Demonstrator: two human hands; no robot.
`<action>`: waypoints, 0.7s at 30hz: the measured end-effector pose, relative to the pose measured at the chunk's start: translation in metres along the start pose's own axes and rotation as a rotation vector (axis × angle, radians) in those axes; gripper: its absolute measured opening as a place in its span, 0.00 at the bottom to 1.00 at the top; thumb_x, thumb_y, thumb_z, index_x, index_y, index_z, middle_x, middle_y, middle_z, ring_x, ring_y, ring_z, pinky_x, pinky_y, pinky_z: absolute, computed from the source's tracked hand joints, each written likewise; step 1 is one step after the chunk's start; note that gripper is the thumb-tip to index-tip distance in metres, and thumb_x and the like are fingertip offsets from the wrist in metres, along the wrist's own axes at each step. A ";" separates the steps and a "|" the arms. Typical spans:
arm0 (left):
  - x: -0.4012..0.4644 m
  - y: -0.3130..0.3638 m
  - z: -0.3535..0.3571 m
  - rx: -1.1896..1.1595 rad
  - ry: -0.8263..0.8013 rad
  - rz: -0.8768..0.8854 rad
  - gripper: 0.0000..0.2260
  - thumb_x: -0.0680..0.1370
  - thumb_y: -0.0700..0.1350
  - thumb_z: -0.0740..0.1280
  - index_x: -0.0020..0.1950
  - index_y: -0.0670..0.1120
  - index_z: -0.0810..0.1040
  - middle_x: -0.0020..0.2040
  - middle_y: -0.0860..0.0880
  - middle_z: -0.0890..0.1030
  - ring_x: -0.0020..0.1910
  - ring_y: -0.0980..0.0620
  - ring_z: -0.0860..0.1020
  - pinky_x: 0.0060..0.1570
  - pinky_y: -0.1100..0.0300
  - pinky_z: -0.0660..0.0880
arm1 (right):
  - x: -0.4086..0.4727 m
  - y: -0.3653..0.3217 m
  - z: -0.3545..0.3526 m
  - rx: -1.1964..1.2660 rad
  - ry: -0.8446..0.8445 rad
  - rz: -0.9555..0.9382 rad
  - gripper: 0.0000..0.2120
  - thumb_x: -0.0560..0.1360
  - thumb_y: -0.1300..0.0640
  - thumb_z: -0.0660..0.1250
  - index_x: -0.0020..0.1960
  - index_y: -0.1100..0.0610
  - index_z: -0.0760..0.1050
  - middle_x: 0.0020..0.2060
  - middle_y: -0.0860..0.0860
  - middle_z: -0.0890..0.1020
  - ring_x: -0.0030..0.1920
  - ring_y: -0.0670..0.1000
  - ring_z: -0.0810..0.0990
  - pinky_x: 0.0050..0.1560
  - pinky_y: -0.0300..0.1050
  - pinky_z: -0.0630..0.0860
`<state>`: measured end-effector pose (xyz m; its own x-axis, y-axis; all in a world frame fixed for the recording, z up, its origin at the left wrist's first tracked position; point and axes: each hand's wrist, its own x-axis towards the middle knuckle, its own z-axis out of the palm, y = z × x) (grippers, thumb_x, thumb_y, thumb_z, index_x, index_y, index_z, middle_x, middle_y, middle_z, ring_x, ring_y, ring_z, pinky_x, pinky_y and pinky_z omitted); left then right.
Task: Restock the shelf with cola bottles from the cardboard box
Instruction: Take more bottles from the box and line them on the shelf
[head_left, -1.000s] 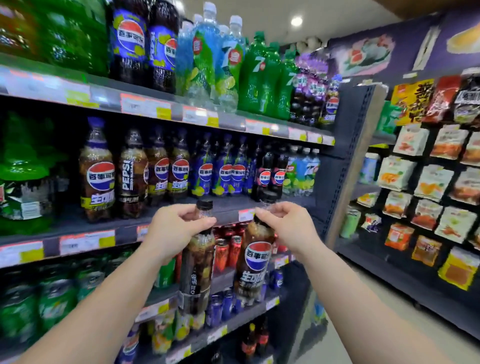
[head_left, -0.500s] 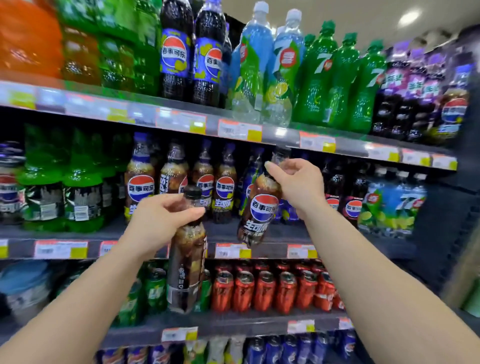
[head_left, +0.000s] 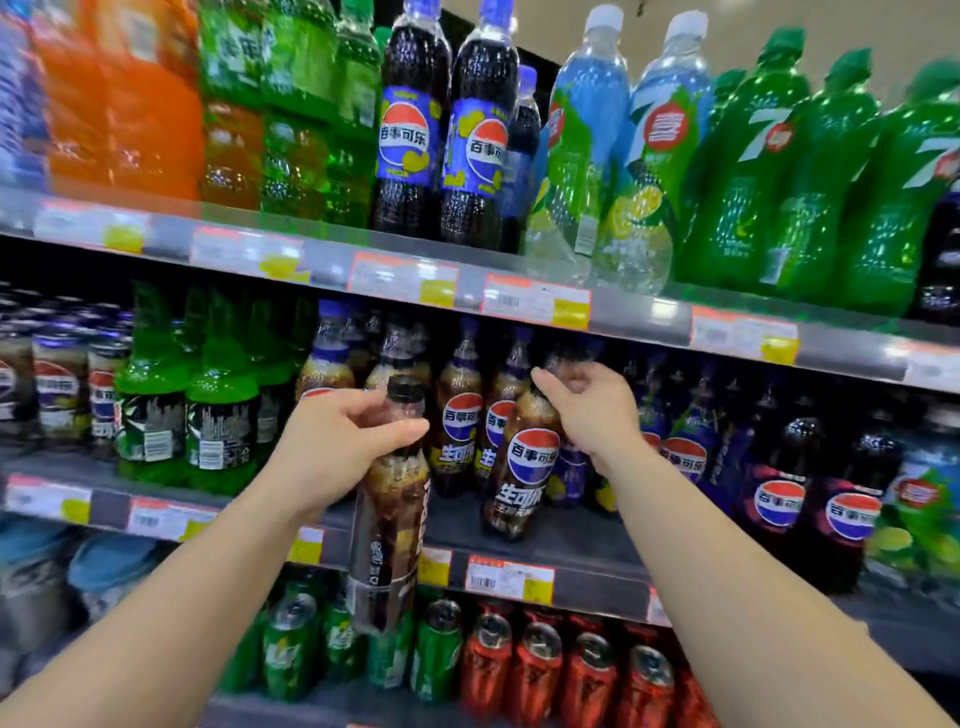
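Observation:
My left hand (head_left: 332, 447) grips the neck of a black-capped cola bottle (head_left: 387, 525) that hangs in front of the middle shelf's edge (head_left: 571, 584). My right hand (head_left: 589, 415) holds a second cola bottle (head_left: 524, 478) by its neck. That bottle is tilted and its base rests on the middle shelf in front of a row of like cola bottles (head_left: 460, 431). The cardboard box is out of view.
Large cola, clear and green soda bottles (head_left: 737, 171) fill the upper shelf. Green bottles (head_left: 218, 415) stand left on the middle shelf, dark cola bottles (head_left: 779, 493) right. Green and red cans (head_left: 535, 670) line the shelf below.
The view has drawn closer to the shelf. My right hand has carried its bottle forward and down onto the middle shelf. My left hand still holds its bottle before the shelf edge.

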<state>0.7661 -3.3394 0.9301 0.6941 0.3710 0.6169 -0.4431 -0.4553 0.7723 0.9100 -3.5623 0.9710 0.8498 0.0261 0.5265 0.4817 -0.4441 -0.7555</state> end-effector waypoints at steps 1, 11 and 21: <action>0.003 0.003 0.002 0.005 0.011 0.005 0.09 0.64 0.51 0.79 0.31 0.60 0.80 0.28 0.65 0.79 0.30 0.70 0.75 0.32 0.77 0.69 | 0.006 0.001 0.002 -0.006 -0.030 -0.006 0.25 0.69 0.38 0.71 0.56 0.56 0.79 0.50 0.51 0.83 0.48 0.51 0.81 0.45 0.43 0.74; 0.041 0.048 0.038 -0.034 0.086 0.094 0.03 0.69 0.47 0.75 0.39 0.49 0.84 0.33 0.58 0.82 0.31 0.65 0.76 0.34 0.72 0.70 | 0.018 0.005 0.013 0.045 -0.162 -0.038 0.27 0.60 0.29 0.67 0.48 0.47 0.78 0.42 0.44 0.84 0.44 0.48 0.83 0.49 0.50 0.80; 0.037 0.027 0.065 0.085 0.001 0.072 0.08 0.72 0.49 0.73 0.50 0.51 0.84 0.43 0.60 0.85 0.43 0.65 0.80 0.46 0.68 0.74 | -0.008 0.029 0.009 0.171 -0.202 -0.007 0.28 0.65 0.35 0.71 0.59 0.49 0.76 0.45 0.41 0.81 0.47 0.43 0.81 0.50 0.43 0.78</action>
<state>0.8167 -3.3905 0.9644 0.6618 0.3355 0.6704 -0.4421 -0.5476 0.7104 0.9188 -3.5668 0.9411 0.8634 0.2149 0.4565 0.5025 -0.2856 -0.8160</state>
